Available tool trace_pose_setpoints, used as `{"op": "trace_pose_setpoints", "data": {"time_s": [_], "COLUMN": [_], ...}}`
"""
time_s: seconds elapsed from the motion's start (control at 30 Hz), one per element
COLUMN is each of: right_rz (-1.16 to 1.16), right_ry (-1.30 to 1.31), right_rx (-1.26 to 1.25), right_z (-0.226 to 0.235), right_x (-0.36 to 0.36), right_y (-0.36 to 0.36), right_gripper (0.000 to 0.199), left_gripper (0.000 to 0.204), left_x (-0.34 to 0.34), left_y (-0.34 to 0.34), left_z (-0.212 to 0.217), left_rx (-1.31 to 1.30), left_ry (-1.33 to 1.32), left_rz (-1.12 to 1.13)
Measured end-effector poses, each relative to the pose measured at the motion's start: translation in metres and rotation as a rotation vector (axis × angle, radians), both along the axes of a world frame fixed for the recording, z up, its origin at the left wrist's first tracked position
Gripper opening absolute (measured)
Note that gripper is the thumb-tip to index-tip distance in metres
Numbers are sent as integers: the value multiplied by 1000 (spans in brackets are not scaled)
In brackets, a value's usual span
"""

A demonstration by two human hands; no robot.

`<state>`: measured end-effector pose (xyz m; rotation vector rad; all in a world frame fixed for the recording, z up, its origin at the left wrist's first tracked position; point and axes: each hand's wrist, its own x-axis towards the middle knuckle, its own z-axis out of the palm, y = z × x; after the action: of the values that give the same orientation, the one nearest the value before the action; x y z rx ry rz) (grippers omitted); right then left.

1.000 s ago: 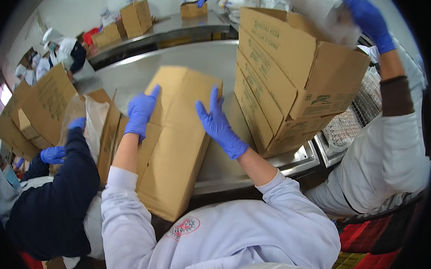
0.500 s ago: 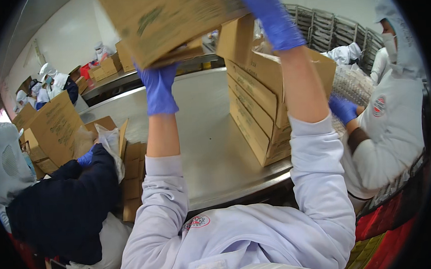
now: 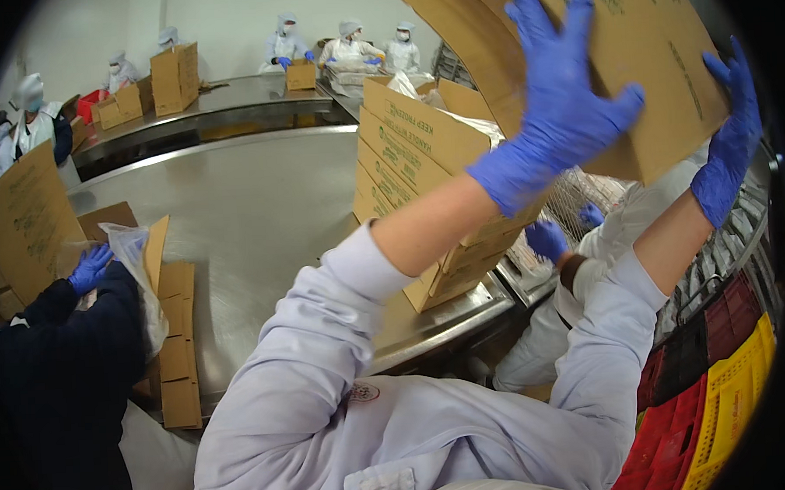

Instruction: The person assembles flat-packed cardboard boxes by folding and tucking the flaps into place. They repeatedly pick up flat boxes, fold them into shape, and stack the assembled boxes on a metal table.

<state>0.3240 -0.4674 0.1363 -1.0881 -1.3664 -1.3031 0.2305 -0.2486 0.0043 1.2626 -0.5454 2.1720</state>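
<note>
A brown cardboard box (image 3: 639, 68) is up in the air at the upper right, tilted, with a flap hanging out to its left. My left hand (image 3: 561, 97), in a blue glove, presses on the box's near side with the fingers spread. At the box's right edge my right hand (image 3: 728, 151), gloved alike, supports it; part of its grip is hidden. Below and left of the raised box, a second cardboard box (image 3: 423, 138) stands on the steel table (image 3: 269, 215) with its top flaps up and clear plastic showing at the opening.
At the left, a dark-sleeved co-worker's gloved hand (image 3: 91, 269) works at a plastic-lined box beside flattened cardboard (image 3: 179, 342). Another co-worker's hand (image 3: 547, 240) is close on my right. Red and yellow crates (image 3: 723, 397) are at the lower right. Several people stand behind a far table (image 3: 228, 93).
The raised box has swung from the upper middle to the upper right with both my hands on it. My view has turned right, bringing the crates and more far co-workers in.
</note>
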Motion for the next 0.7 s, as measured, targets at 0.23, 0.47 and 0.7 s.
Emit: {"op": "trace_pose_setpoints", "data": {"time_s": [0.23, 0.47, 0.7], "right_rz": [-3, -162, -621], "right_ry": [374, 526, 227], "right_rx": [-295, -991, -1036], "right_z": [-3, -29, -70], "right_x": [2, 48, 61], "right_y": [-6, 141, 264], "right_gripper": [37, 43, 37], "left_gripper": [98, 77, 59], "left_x": [35, 9, -23], "left_y": [-19, 29, 83], "left_z": [-68, -120, -157], "left_rx": [14, 32, -44], "left_ry": [359, 1058, 933], "left_rz": [-308, 3, -241]}}
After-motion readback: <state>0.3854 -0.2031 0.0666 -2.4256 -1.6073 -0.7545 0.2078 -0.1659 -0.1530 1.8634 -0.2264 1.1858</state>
